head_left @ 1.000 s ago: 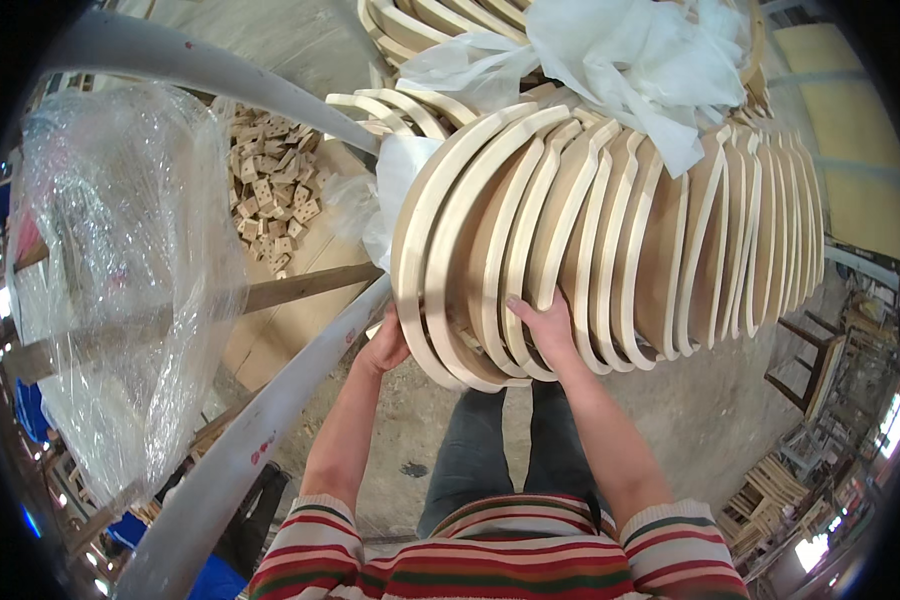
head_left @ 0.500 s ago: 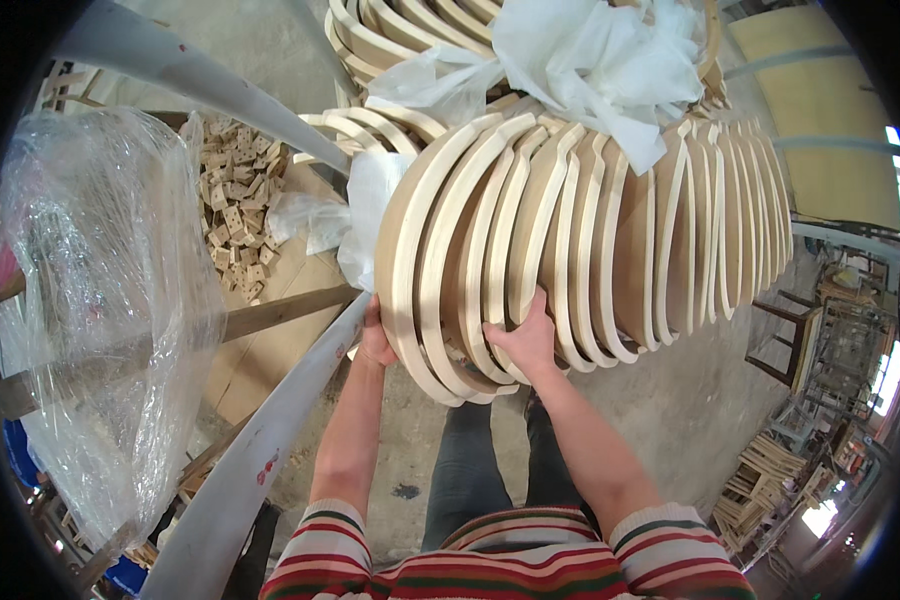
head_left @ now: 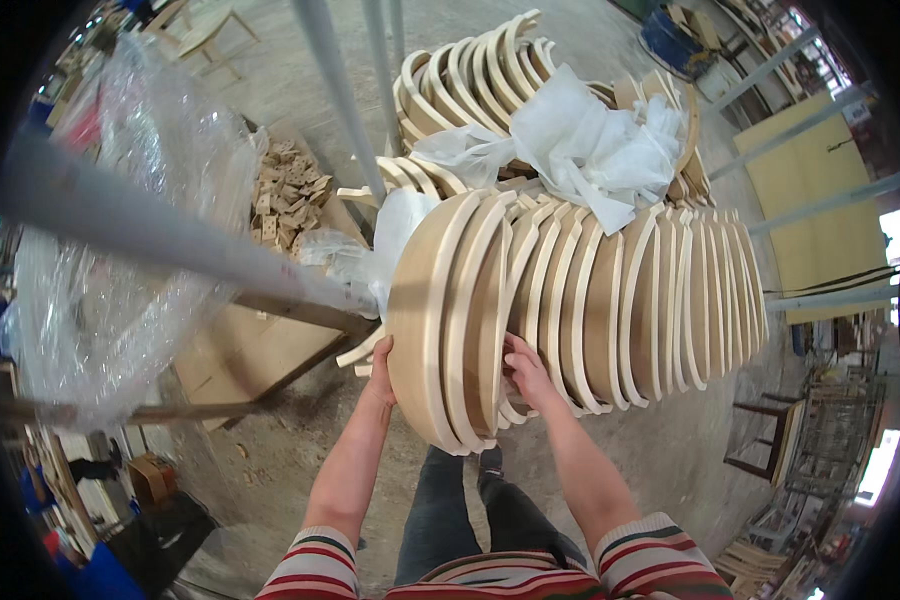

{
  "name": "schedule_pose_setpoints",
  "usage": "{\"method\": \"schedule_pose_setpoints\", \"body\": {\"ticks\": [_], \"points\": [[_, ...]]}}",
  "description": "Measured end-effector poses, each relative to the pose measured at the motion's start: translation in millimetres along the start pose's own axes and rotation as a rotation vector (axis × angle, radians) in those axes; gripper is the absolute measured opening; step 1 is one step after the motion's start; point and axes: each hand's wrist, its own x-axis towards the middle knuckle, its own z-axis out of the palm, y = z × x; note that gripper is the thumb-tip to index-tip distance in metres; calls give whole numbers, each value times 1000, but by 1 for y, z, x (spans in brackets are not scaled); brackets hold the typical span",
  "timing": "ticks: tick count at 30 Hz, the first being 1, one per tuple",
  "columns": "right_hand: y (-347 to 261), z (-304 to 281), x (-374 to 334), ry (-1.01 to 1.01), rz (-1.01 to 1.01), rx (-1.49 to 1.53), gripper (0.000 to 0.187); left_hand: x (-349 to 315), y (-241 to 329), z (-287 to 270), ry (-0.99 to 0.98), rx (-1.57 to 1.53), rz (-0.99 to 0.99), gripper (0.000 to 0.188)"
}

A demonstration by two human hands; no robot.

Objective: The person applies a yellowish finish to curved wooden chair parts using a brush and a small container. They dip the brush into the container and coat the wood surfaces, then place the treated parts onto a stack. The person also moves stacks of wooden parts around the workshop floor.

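Observation:
A long row of curved, bent-wood panels [head_left: 600, 310] with pale edges and browner faces stands on edge before me, running off to the right. At its left end, a few curved panels [head_left: 420, 290] lean close together, held between my hands. My left hand [head_left: 380, 372] presses against the outer face of the leftmost one, low down. On the other side, my right hand [head_left: 528, 372] grips at the lower edge of this group, its fingers bent and partly hidden in the gap before the rest of the row.
Crumpled white foam sheet [head_left: 590, 130] lies over the row's far side, before another stack of curved panels [head_left: 470, 75]. Grey metal posts [head_left: 200, 240] cross at left, near clear plastic wrap [head_left: 130, 250] and a heap of small wooden blocks [head_left: 285, 190]. A dark wooden frame [head_left: 770, 440] stands at right.
The panels at the left end have closed up together, and a gap has opened behind them. My right hand has shifted to that gap. The view has tilted farther out.

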Motion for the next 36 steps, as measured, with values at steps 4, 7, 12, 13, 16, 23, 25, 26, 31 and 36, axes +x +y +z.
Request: {"method": "schedule_pose_setpoints", "body": {"ticks": [4, 7, 12, 13, 16, 23, 25, 26, 31, 36], "points": [[6, 26, 24, 204, 130, 45, 56, -12, -24, 3, 47, 147, 30, 74], [20, 15, 36, 176, 56, -149, 55, -6, -32, 9, 39, 51, 102, 73], [26, 10, 44, 259, -503, -601, 73, 16, -25, -34, -81, -86, 74, 71], [29, 23, 38, 253, -503, -568, 78, 14, -22, -55, -107, -122, 80, 71], [28, 39, 14, 285, -603, -950, 96, 12, -22, -103, 57, -107, 145, 72], [31, 38, 16, 329, -301, -632, 89, 27, -22, -127, -264, -209, 43, 79], [32, 26, 24, 273, -209, -609, 78, 31, -19, -121, -310, -211, -29, 80], [31, 24, 28, 231, -172, -600, 72, 33, -17, -117, -334, -210, -47, 81], [23, 24, 12, 215, -160, -518, 58, 14, -27, -81, -212, -96, -3, 86], [9, 27, -39, 162, -64, -247, 54, -52, -6, -36, -186, 126, -116, 89]]}}
